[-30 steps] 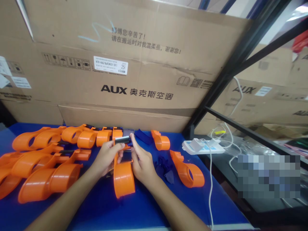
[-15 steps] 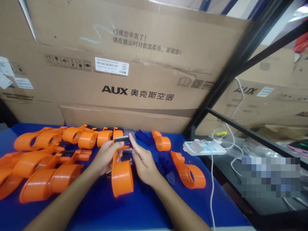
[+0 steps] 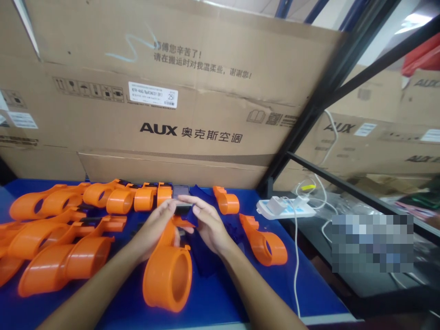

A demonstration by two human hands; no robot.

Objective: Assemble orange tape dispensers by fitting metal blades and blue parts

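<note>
The orange holder (image 3: 167,237) is dipping lower than before, glossy ring (image 3: 155,279) baring its hollow, as my left hand (image 3: 156,229) and right hand (image 3: 212,229) are clasping its dark end (image 3: 183,209)

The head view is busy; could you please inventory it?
Held orange part: one, orange, between hands
Black piece: one, black, between hands
Left orange parts: many, orange, left tabletop
Right orange parts: two, orange, right tabletop
Flat object: one, dark, beyond hands
Blue pieces: several, dark blue, centre
Tabletop: one, blue, below
Power strip: one, white, right
Cables: several, white, right
Cardboard: several, brown, background
Frame: one, black, right
Film: uncertain count, clear, right
Red item: one, red, upper right
Left hand: one, gripping held part
Right hand: one, at black piece
</note>
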